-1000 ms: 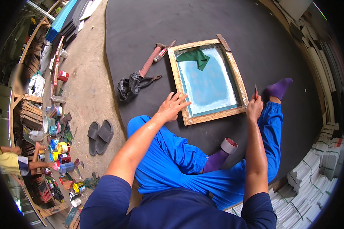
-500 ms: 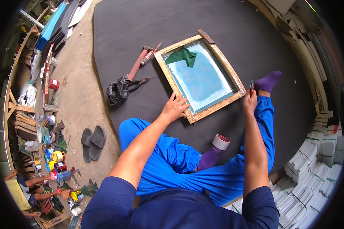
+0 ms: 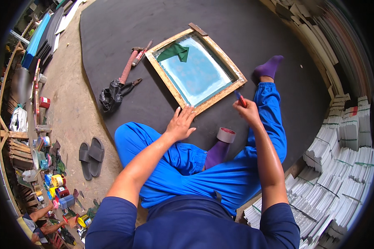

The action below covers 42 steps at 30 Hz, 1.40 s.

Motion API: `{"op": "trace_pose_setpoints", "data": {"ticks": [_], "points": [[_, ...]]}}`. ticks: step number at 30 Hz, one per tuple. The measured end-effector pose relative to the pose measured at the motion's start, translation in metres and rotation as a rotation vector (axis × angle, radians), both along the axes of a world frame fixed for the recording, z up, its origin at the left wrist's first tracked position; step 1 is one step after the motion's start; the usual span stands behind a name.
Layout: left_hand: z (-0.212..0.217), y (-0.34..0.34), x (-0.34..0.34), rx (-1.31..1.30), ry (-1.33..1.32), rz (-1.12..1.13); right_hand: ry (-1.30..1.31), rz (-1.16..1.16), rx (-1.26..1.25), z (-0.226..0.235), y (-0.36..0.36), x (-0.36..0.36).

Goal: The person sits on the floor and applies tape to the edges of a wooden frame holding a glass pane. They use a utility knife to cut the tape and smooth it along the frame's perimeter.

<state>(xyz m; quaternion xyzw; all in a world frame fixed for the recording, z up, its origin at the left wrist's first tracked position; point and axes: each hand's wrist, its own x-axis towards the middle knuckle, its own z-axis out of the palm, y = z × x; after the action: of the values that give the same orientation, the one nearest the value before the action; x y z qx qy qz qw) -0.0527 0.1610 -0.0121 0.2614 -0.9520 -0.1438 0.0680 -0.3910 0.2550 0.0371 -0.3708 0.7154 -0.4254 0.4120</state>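
At left, on the bare floor: a pair of dark grey slip-on sandals [image 3: 91,157]. Next, on the black mat [image 3: 303,108]: a crumpled black plastic bag [image 3: 111,96], dark-handled pliers [image 3: 130,85] beside it, a hammer with a pink-wrapped handle [image 3: 126,69], and a slim red-and-silver tool [image 3: 141,54]. At centre, set askew on the mat: a rectangular wooden frame [image 3: 218,95] around a light-blue panel, with dark green cloth [image 3: 173,52] inside. At its near corner: left hand [image 3: 181,123], fingers slightly spread, fingertips against wood. Farther right: a grey tape roll [image 3: 226,135]; then right hand [image 3: 247,111], curled around a red-handled tool [image 3: 241,100], tip blurred, apart from the frame. At far right: white stacked sheets [image 3: 328,166].
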Motion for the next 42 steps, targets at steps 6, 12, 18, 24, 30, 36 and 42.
{"op": "trace_pose_setpoints", "data": {"ticks": [6, 12, 18, 24, 30, 36, 42], "points": [[-0.007, 0.052, -0.044, 0.493, 0.502, 0.288, 0.061, 0.237, 0.369, 0.017, 0.048, 0.032], [-0.041, 0.068, -0.059, 1.022, 0.548, 0.622, 0.001, 0.208, 0.295, 0.001, 0.069, 0.043], [-0.008, 0.043, -0.059, 1.316, 0.671, 0.711, -0.405, 0.189, 0.042, 0.030, 0.061, 0.028], [0.067, 0.019, -0.056, 1.505, 0.842, 0.581, -0.576, 0.285, -0.136, 0.053, 0.054, 0.047], [0.085, 0.014, -0.051, 1.432, 0.714, 0.446, -0.546, 0.307, -0.111, 0.053, 0.050, 0.054], [0.082, 0.015, -0.054, 1.326, 0.705, 0.444, -0.494, 0.299, -0.069, 0.050, 0.052, 0.048], [0.028, 0.036, -0.069, 1.230, 0.737, 0.574, -0.254, 0.285, 0.015, 0.043, 0.050, 0.048]]}}
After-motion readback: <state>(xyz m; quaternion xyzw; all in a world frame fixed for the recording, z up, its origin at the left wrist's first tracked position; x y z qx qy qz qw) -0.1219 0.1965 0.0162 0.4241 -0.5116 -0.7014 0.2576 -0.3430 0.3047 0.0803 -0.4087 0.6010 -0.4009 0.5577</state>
